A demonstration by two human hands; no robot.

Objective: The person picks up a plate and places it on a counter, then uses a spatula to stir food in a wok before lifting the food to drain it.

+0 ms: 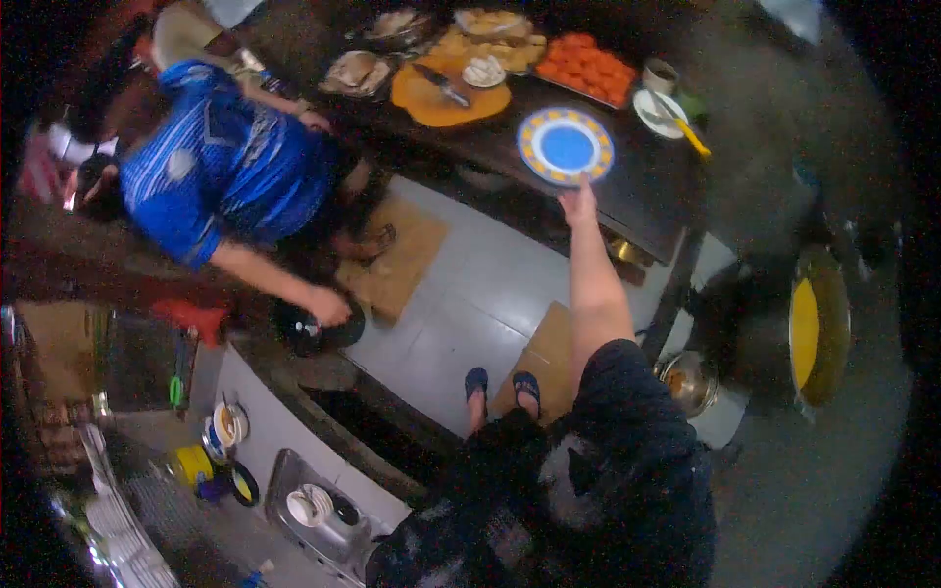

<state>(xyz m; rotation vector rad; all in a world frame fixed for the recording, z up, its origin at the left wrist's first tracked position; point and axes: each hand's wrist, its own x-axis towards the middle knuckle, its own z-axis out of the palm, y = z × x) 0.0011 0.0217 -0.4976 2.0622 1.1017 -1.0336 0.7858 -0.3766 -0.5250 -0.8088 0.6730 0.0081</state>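
A plate with a blue centre and a yellow-patterned rim (566,147) is at the end of my outstretched right arm. Fingers of my right hand (579,203) are closed on its near edge, over the dark counter (632,191). Just beyond the plate lies a tray of orange-red chunks (586,69). Left of it are an orange cutting board (431,103) with a knife (443,86) on it and a small white bowl (483,71). To the right, a white plate (659,115) carries a yellow-handled utensil (694,139). My left hand is out of sight.
A person in a blue shirt (235,147) stands at the left, one arm reaching down toward a dark round pan (319,326). A large wok (831,328) with yellow contents is at the right, near a metal bowl (689,382). Lower left is a sink (284,480) holding white bowls.
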